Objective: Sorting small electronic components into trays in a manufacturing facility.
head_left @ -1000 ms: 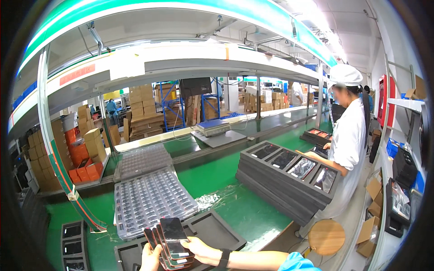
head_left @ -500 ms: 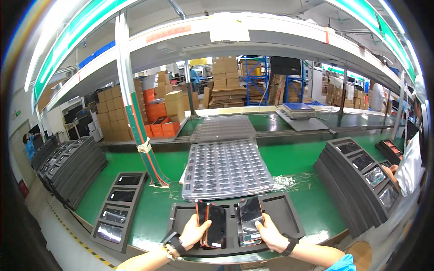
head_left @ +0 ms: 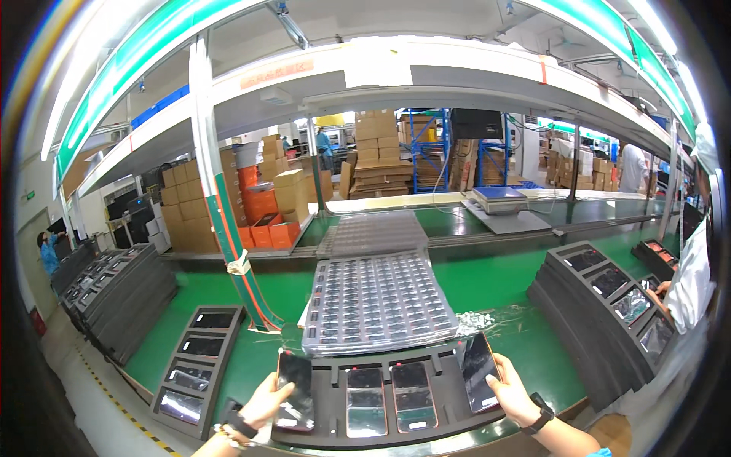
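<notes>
A dark foam tray [head_left: 327, 404] lies in front of me at the table's near edge. Two black-screened smartphones with reddish edges, a left one [head_left: 366, 404] and a right one [head_left: 413, 400], rest side by side in its middle compartments. My left hand [head_left: 266, 401] grips another smartphone [head_left: 295, 388] by its outer edge, over the tray's left end. At the opposite end, my right hand [head_left: 512, 390] has thumb and fingers closed on a slightly tilted smartphone [head_left: 478, 373]. Whether either held phone touches the foam, I cannot tell.
Stacked clear plastic trays [head_left: 377, 301] of small parts stand just beyond the foam tray. A phone-filled foam tray [head_left: 199, 365] lies left; a tall foam-tray stack [head_left: 594, 312] stands right, near another person's hand [head_left: 661, 293]. A taped post [head_left: 236, 259] rises left of centre.
My hands have moved apart, each carrying a phone toward an end of the tray. Two phones now lie in the middle compartments, where both hands were holding phones before.
</notes>
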A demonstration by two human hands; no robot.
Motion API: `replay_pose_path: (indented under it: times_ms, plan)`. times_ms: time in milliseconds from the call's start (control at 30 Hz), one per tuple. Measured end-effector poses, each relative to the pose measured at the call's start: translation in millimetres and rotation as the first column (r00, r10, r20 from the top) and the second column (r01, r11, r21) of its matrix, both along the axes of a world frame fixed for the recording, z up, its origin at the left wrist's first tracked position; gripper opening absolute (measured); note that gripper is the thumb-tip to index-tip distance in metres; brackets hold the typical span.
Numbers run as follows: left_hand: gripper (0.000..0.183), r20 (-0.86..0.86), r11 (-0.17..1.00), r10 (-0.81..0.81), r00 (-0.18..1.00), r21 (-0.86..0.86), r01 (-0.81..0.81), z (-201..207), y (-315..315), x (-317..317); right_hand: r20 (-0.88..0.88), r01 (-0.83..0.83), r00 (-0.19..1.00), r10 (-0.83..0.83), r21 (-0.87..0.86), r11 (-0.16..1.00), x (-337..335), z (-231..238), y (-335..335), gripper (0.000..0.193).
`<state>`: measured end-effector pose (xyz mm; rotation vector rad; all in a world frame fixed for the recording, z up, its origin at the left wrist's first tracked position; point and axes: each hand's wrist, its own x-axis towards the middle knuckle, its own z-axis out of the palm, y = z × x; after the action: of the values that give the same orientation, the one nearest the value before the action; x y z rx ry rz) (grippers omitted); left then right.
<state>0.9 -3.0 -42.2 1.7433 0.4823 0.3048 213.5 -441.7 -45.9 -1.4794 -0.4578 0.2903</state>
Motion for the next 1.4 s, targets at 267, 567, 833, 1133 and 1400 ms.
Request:
replay_pose_path:
  times_ms: [267, 567, 833, 1133, 1400]
  plan:
    - [0.048, -0.239, 0.998, 0.055, 0.969, 0.042, -0.046, 63, -84, -2, 0.017, -0.087, 0.995, 0.095, -0.26, 0.962, -9, -27, 22, 0.075]
    - [0.039, -0.188, 0.799, 0.094, 0.978, 0.6, 0.039, 6, 12, -45, 0.506, 0.334, 0.859, -0.081, -0.434, 0.837, 1, 1, -22, 0.082]
    - [0.039, -0.407, 0.955, 0.046, 0.912, -0.25, -0.16, 27, -2, -83, -0.592, -0.29, 0.79, 0.162, -0.126, 0.949, -2, 13, -45, 0.08]
    - [0.025, 0.026, 0.704, 0.202, 0.979, -0.699, -0.127, 85, -63, -54, -0.516, 0.154, 0.856, 0.026, 0.304, 0.94, -115, 51, -134, 0.048]
    - [0.064, 0.742, 0.19, -0.36, 0.565, -0.534, 0.824, 131, -131, 81, -0.272, 0.527, 0.797, -0.539, 0.749, 0.401, -126, 115, -184, 0.035]
